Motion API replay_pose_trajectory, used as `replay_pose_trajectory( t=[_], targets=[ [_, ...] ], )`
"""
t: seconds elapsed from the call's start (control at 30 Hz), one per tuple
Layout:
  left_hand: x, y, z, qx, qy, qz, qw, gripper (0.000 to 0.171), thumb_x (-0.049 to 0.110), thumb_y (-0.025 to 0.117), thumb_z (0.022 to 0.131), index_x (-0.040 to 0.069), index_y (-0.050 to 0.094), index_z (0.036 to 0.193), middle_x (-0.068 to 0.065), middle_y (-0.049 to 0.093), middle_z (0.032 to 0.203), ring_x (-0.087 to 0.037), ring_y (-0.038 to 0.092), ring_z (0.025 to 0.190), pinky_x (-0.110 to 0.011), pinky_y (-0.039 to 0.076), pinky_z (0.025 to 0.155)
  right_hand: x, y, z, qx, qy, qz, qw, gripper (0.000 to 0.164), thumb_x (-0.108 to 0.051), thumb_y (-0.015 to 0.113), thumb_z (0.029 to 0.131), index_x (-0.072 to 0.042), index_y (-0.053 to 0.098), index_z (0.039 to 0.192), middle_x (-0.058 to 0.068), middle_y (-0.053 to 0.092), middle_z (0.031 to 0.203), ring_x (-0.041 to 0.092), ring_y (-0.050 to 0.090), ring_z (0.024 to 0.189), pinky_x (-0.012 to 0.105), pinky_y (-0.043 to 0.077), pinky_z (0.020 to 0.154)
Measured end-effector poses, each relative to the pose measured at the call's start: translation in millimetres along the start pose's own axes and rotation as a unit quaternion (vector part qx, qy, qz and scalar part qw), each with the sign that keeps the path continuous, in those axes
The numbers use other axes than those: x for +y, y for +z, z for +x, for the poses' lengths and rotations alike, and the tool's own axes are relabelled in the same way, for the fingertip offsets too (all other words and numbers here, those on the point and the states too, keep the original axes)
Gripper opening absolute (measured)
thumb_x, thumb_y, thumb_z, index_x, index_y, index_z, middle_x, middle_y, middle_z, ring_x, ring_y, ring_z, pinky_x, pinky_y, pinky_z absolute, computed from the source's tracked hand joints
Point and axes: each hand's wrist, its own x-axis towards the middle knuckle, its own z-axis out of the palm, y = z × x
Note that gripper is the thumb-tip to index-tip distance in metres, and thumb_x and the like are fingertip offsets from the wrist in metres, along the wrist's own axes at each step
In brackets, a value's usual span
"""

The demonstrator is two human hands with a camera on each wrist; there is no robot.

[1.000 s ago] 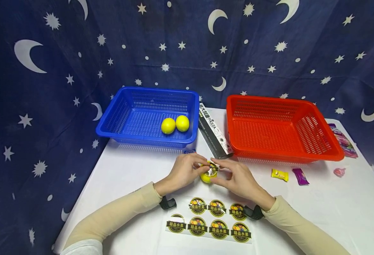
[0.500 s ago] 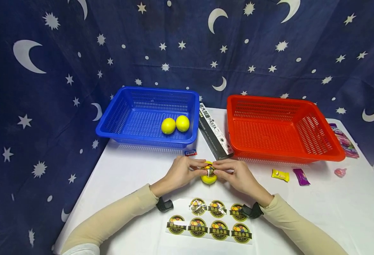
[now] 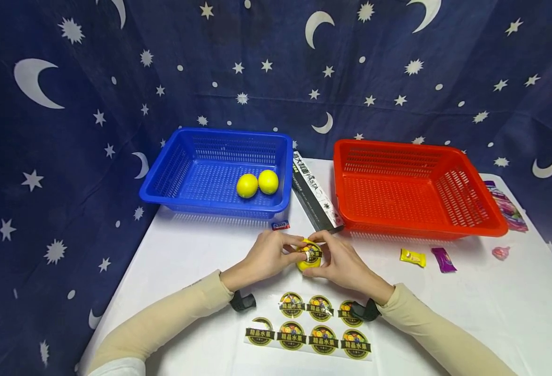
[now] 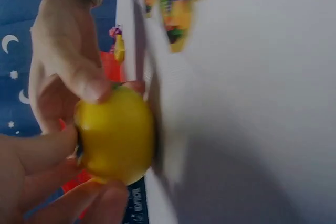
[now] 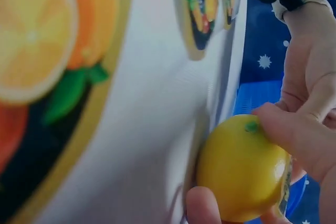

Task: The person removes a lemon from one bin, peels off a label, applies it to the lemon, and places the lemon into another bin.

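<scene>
A yellow lemon [image 3: 307, 266] sits close over the white table, with a round black-and-gold sticker [image 3: 312, 253] on its upper side. My left hand [image 3: 268, 255] holds it from the left, thumb on the sticker's edge. My right hand [image 3: 346, 262] holds it from the right, thumb low and fingers at the far side. In the left wrist view the lemon [image 4: 118, 135] is between both hands' fingers. A small green mark shows on the lemon [image 5: 239, 169] in the right wrist view, where the sticker is seen only edge-on.
A sheet of stickers [image 3: 306, 319] lies in front of my hands. Behind are a blue basket [image 3: 181, 200] with two lemons [image 3: 247, 186], a pasta box [image 3: 314, 201] and a red basket [image 3: 398, 227]. A blue wrapper [image 3: 281, 225], yellow candy [image 3: 412, 257] and purple candy [image 3: 443, 260] lie nearby.
Both hands stay at the lemon. The right fingers and thumb first closed in on the sticker, then spread apart around the lemon, so more of the sticker shows now.
</scene>
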Motion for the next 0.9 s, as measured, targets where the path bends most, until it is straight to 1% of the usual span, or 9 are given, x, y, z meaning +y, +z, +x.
replay_pose_trajectory(
  t=[0.07, 0.17, 0.3, 0.43, 0.53, 0.63, 0.73, 0.8, 0.9],
  targets=[
    [2.5, -2.0, 0.8, 0.017, 0.004, 0.003, 0.9998, 0.029, 0.028, 0.081, 0.088, 0.014, 0.08, 0.113, -0.003, 0.078, 0.117, -0.012, 0.078, 0.082, -0.019, 0.055, 0.069, -3, -3, -3, 0.003, 0.006, -0.008, 1.0, 0.064, -0.033, 0.094, 0.072, -0.018, 0.06, 0.123, -0.002, 0.069, 0.098, 0.01, 0.059, 0.067, 0.021, 0.045, 0.065],
    [7.8, -3.1, 4.3, 0.054, 0.016, -0.004, 0.9984, 0.031, 0.033, 0.078, 0.09, 0.015, 0.078, 0.116, 0.0, 0.078, 0.119, -0.014, 0.078, 0.085, -0.017, 0.055, 0.065, -9, -23, -11, -0.011, 0.018, 0.013, 1.0, 0.063, -0.029, 0.094, 0.071, -0.017, 0.06, 0.123, 0.0, 0.072, 0.105, 0.011, 0.066, 0.078, 0.021, 0.053, 0.067],
    [18.6, 1.8, 18.9, 0.084, 0.05, 0.004, 0.9952, 0.035, 0.037, 0.073, 0.094, 0.014, 0.075, 0.12, -0.001, 0.074, 0.128, -0.018, 0.077, 0.093, -0.019, 0.054, 0.065, -13, -81, -15, -0.036, 0.024, 0.05, 0.998, 0.061, -0.02, 0.095, 0.07, -0.013, 0.061, 0.121, 0.005, 0.073, 0.11, 0.016, 0.07, 0.093, 0.027, 0.061, 0.067],
    [30.2, 11.8, 45.0, 0.091, 0.086, 0.081, 0.9888, 0.043, 0.043, 0.068, 0.097, 0.015, 0.072, 0.13, -0.002, 0.069, 0.137, -0.021, 0.074, 0.11, -0.03, 0.057, 0.075, -1, -153, 9, -0.023, 0.066, 0.002, 0.998, 0.06, -0.023, 0.094, 0.072, -0.012, 0.062, 0.122, 0.009, 0.071, 0.118, 0.022, 0.067, 0.101, 0.021, 0.057, 0.073],
    [37.7, 18.6, 65.1, 0.091, 0.085, 0.153, 0.9802, 0.052, 0.051, 0.063, 0.098, 0.018, 0.066, 0.139, -0.002, 0.063, 0.146, -0.02, 0.068, 0.124, -0.033, 0.06, 0.083, 21, -189, 43, -0.017, 0.119, -0.046, 0.992, 0.065, -0.033, 0.093, 0.075, -0.01, 0.06, 0.126, 0.014, 0.068, 0.125, 0.027, 0.063, 0.109, 0.019, 0.052, 0.08],
    [42.4, 23.9, 78.5, 0.086, 0.068, 0.204, 0.9729, 0.055, 0.056, 0.061, 0.098, 0.022, 0.064, 0.141, -0.001, 0.059, 0.149, -0.018, 0.066, 0.127, -0.034, 0.061, 0.084, 49, -199, 78, -0.037, 0.149, -0.074, 0.985, 0.069, -0.038, 0.091, 0.076, -0.007, 0.058, 0.128, 0.018, 0.066, 0.126, 0.029, 0.061, 0.108, 0.024, 0.048, 0.082],
    [43.5, 27.6, 84.0, 0.087, 0.055, 0.221, 0.9697, 0.051, 0.056, 0.063, 0.096, 0.026, 0.067, 0.137, 0.001, 0.062, 0.147, -0.016, 0.067, 0.125, -0.031, 0.062, 0.077, 72, -190, 105, -0.068, 0.157, -0.087, 0.981, 0.068, -0.036, 0.091, 0.077, -0.003, 0.057, 0.125, 0.021, 0.066, 0.122, 0.03, 0.06, 0.1, 0.029, 0.049, 0.078],
    [43.6, 29.2, 85.1, 0.091, 0.049, 0.223, 0.9694, 0.048, 0.056, 0.064, 0.095, 0.028, 0.069, 0.134, 0.003, 0.064, 0.144, -0.014, 0.068, 0.123, -0.029, 0.06, 0.068, 84, -182, 117, -0.089, 0.155, -0.096, 0.979, 0.066, -0.034, 0.09, 0.077, -0.001, 0.058, 0.124, 0.022, 0.065, 0.122, 0.03, 0.059, 0.098, 0.031, 0.049, 0.077],
    [44.7, 30.7, 85.7, 0.093, 0.046, 0.224, 0.969, 0.047, 0.057, 0.065, 0.094, 0.03, 0.07, 0.132, 0.006, 0.065, 0.142, -0.012, 0.068, 0.122, -0.026, 0.057, 0.063, 97, -169, 126, -0.118, 0.156, -0.105, 0.975, 0.064, -0.031, 0.091, 0.075, 0.0, 0.058, 0.122, 0.023, 0.064, 0.125, 0.031, 0.059, 0.103, 0.037, 0.05, 0.085]
  ],
)
